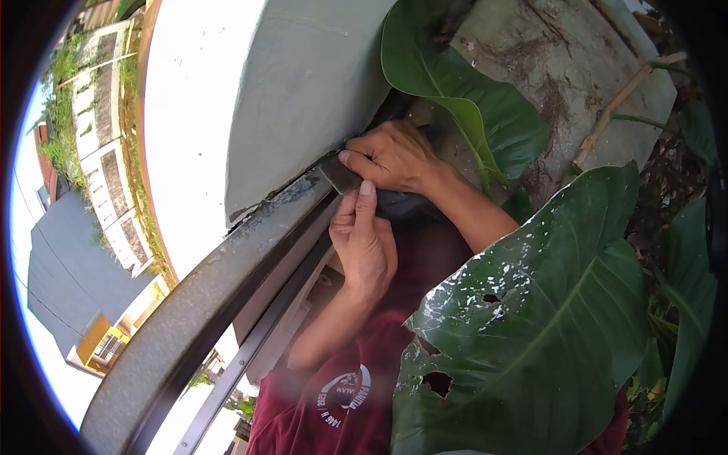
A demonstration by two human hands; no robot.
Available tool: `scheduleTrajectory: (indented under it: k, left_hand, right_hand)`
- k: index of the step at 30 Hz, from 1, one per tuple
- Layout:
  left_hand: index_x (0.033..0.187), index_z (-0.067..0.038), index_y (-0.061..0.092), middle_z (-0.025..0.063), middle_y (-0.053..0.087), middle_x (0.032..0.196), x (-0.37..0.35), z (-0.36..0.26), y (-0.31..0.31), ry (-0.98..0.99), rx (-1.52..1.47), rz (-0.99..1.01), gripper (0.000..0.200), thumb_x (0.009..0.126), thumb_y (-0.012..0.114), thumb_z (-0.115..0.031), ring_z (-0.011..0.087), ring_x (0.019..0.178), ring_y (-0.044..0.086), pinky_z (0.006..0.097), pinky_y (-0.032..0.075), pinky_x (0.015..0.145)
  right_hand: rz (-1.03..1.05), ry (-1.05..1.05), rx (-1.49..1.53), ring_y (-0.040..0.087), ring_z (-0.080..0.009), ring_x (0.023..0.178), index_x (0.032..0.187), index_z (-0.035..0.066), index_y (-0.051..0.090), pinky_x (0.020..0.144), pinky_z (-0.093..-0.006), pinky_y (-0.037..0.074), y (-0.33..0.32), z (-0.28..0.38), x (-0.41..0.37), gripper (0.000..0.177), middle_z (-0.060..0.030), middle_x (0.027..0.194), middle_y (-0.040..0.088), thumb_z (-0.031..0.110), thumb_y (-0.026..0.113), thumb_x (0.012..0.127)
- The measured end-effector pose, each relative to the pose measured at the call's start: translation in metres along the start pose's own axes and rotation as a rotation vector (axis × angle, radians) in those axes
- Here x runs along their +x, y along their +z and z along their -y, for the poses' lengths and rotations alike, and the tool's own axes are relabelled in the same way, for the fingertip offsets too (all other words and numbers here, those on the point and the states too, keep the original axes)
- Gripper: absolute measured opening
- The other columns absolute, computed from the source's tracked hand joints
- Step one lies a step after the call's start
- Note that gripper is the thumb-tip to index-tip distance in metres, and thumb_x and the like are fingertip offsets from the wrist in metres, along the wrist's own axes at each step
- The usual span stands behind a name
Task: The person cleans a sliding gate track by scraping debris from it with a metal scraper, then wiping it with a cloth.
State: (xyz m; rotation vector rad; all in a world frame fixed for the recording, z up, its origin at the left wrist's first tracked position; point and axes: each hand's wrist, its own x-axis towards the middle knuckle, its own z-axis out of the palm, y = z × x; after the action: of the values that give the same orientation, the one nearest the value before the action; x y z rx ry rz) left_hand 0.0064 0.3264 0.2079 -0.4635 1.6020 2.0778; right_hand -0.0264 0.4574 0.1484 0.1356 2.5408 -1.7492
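Observation:
A small flat grey piece (340,174) lies at the seam between the pale wall and the weathered metal rail (186,299). My left hand (364,246) comes up from below, its thumb and fingertips pinching the lower corner of that piece. Just above it, my right hand (394,155) is curled, with the thumb pressed at the upper edge of the same piece against the wall seam. The fingers of my right hand are partly hidden behind its knuckles. Something dark, too unclear to name, sits under my right wrist.
The pale wall (311,91) rises above the rail. A large speckled leaf with holes (531,318) covers the lower right, and another leaf (485,114) hangs beside my right hand. A brown stem (614,106) crosses a stained slab (531,68). Buildings stand far left.

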Motion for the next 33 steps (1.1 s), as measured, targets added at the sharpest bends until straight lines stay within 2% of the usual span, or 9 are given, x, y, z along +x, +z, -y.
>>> scheduleTrajectory:
  k: [4, 7, 10, 13, 16, 19, 21, 25, 33]
  left_hand:
    - [0.108, 0.004, 0.062, 0.0128, 0.065, 0.112, 0.009, 0.005, 0.002, -0.110, 0.033, -0.071, 0.027, 0.100, 0.054, -0.021, 0.0166, 0.105, 0.062, 0.0327, 0.048, 0.094]
    - [0.097, 0.003, 0.064, 0.0111, 0.069, 0.098, 0.020, 0.021, -0.004, -0.055, 0.146, -0.126, 0.030, 0.100, 0.056, -0.026, 0.0139, 0.088, 0.065, 0.0276, 0.051, 0.081]
    - [0.085, 0.002, 0.066, 0.0081, 0.068, 0.086, 0.012, 0.020, -0.001, 0.114, 0.185, -0.078, 0.034, 0.100, 0.057, -0.028, 0.0101, 0.076, 0.061, 0.0245, 0.049, 0.072]
    - [0.082, 0.002, 0.065, 0.0072, 0.068, 0.083, 0.020, 0.021, 0.006, 0.052, 0.134, -0.139, 0.037, 0.100, 0.057, -0.029, 0.0088, 0.073, 0.059, 0.0241, 0.048, 0.070]
    - [0.076, 0.002, 0.067, -0.0031, 0.056, 0.069, 0.031, 0.028, -0.005, 0.013, 0.328, -0.145, 0.043, 0.099, 0.058, -0.033, 0.0023, 0.065, 0.041, 0.0196, 0.031, 0.058]
    - [0.090, 0.005, 0.066, 0.0090, 0.069, 0.089, 0.010, 0.009, -0.008, 0.055, 0.381, -0.110, 0.038, 0.100, 0.056, -0.031, 0.0091, 0.078, 0.061, 0.0236, 0.048, 0.074]
    - [0.096, 0.005, 0.067, 0.0104, 0.069, 0.093, 0.006, 0.007, 0.002, 0.087, 0.314, -0.112, 0.038, 0.099, 0.057, -0.031, 0.0097, 0.081, 0.061, 0.0230, 0.048, 0.076]
    - [0.098, 0.006, 0.066, 0.0119, 0.068, 0.099, 0.023, 0.018, -0.003, -0.022, 0.263, -0.104, 0.037, 0.099, 0.058, -0.030, 0.0103, 0.089, 0.062, 0.0245, 0.049, 0.081]
    - [0.098, 0.005, 0.065, 0.0125, 0.068, 0.102, 0.023, 0.011, 0.000, -0.009, 0.244, -0.082, 0.035, 0.099, 0.058, -0.029, 0.0130, 0.090, 0.064, 0.0266, 0.050, 0.083]
  right_hand:
    - [-0.018, 0.035, 0.005, 0.062, -0.0387, 0.061, 0.068, 0.009, 0.069, 0.064, -0.0482, 0.050, 0.012, -0.016, -0.005, 0.041, -0.0158, 0.060, 0.062, 0.039, 0.052, 0.089]
    - [-0.036, 0.054, 0.015, 0.062, -0.0387, 0.060, 0.068, 0.009, 0.069, 0.063, -0.0480, 0.050, 0.009, -0.016, -0.002, 0.041, -0.0156, 0.060, 0.062, 0.040, 0.052, 0.089]
    - [-0.034, -0.022, -0.014, 0.062, -0.0386, 0.061, 0.068, 0.009, 0.069, 0.063, -0.0476, 0.050, 0.004, -0.003, -0.002, 0.041, -0.0153, 0.060, 0.062, 0.039, 0.053, 0.089]
    - [-0.057, 0.014, 0.000, 0.062, -0.0389, 0.061, 0.068, 0.009, 0.070, 0.062, -0.0474, 0.050, 0.014, -0.016, -0.004, 0.039, -0.0160, 0.060, 0.062, 0.038, 0.053, 0.089]
    - [-0.060, 0.045, -0.009, 0.062, -0.0393, 0.061, 0.070, 0.010, 0.070, 0.062, -0.0471, 0.050, 0.011, -0.016, -0.003, 0.038, -0.0162, 0.061, 0.062, 0.037, 0.053, 0.089]
    - [-0.045, -0.058, -0.033, 0.063, -0.0395, 0.062, 0.073, 0.010, 0.071, 0.064, -0.0472, 0.051, 0.000, 0.004, -0.004, 0.036, -0.0165, 0.062, 0.063, 0.036, 0.053, 0.090]
    - [-0.024, 0.004, -0.008, 0.063, -0.0398, 0.063, 0.075, 0.011, 0.072, 0.066, -0.0475, 0.052, 0.004, 0.004, -0.009, 0.036, -0.0168, 0.063, 0.064, 0.036, 0.052, 0.090]
    - [0.018, 0.062, -0.035, 0.064, -0.0407, 0.066, 0.078, 0.011, 0.074, 0.068, -0.0485, 0.052, 0.003, -0.010, -0.005, 0.035, -0.0185, 0.065, 0.064, 0.035, 0.051, 0.090]
    - [0.084, 0.091, -0.013, 0.064, -0.0423, 0.068, 0.077, 0.009, 0.073, 0.071, -0.0492, 0.052, -0.005, 0.001, -0.001, 0.038, -0.0196, 0.068, 0.065, 0.036, 0.050, 0.090]
